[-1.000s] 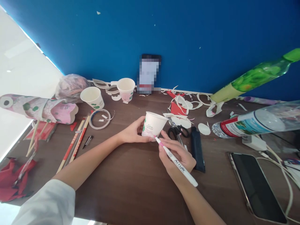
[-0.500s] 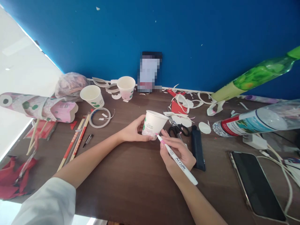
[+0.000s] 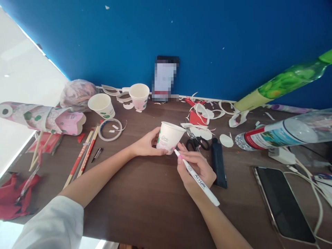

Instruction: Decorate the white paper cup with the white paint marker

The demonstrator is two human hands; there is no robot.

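A white paper cup (image 3: 170, 135) with green print and pink on its lower part is held slightly tilted over the table. My left hand (image 3: 149, 142) grips it from the left, its thumb along the cup's lower side and the other fingers mostly hidden behind. Between the fingers of my right hand (image 3: 195, 169) is a white acrylic marker (image 3: 198, 180) with a pink collar. The marker's tip meets the lower right side of the cup, or lies very close to it. Just behind the right hand are black-handled scissors (image 3: 197, 142) and a dark narrow pouch (image 3: 219, 162).
Two more paper cups (image 3: 139, 97) stand at the back, near a roll of tape (image 3: 111, 129). Chopsticks (image 3: 83, 154) lie at left. Paper scraps (image 3: 201, 116) litter the back right. A water bottle (image 3: 280, 135), a green bottle (image 3: 282, 83) and a phone (image 3: 284, 204) occupy the right.
Almost nothing differs. The marker's rear end has shifted very slightly down and right in my right hand, and the whole view has moved a little.
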